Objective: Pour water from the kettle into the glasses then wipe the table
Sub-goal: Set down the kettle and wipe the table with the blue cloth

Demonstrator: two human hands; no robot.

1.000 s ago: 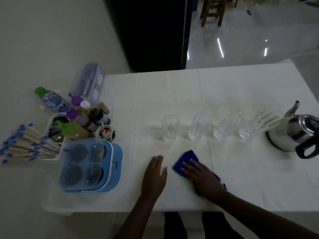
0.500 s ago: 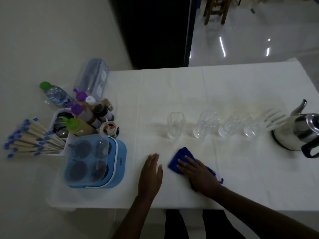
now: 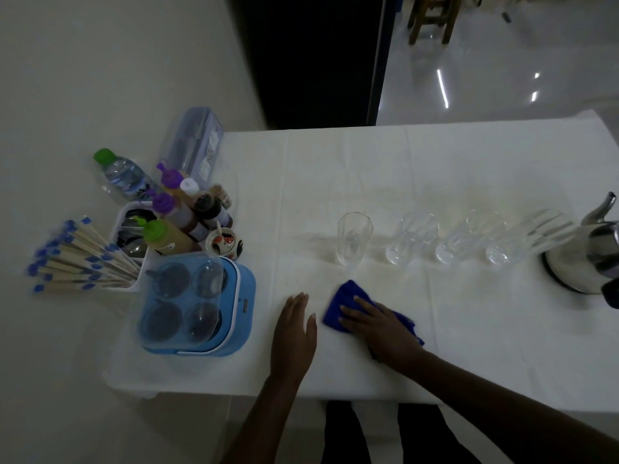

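Observation:
Several clear glasses stand in a row across the white table (image 3: 418,162), from the leftmost glass (image 3: 353,238) to the rightmost glass (image 3: 502,251). A steel kettle (image 3: 589,259) with a black handle sits at the right edge, just past the row. In front of the glasses my right hand (image 3: 378,324) presses flat on a blue cloth (image 3: 345,303) on the table. My left hand (image 3: 294,333) rests flat on the table beside the cloth, fingers apart, holding nothing.
At the table's left end stand a blue cup holder (image 3: 197,306) with a clear lid, sauce bottles (image 3: 181,222), a white tub of wrapped chopsticks (image 3: 83,262), a water bottle (image 3: 120,175) and a clear box (image 3: 194,145). A wooden stool (image 3: 432,18) stands on the floor beyond.
My right hand has slid the blue cloth a little to the left, toward my left hand. The view has shifted slightly; the glasses and the kettle have not moved.

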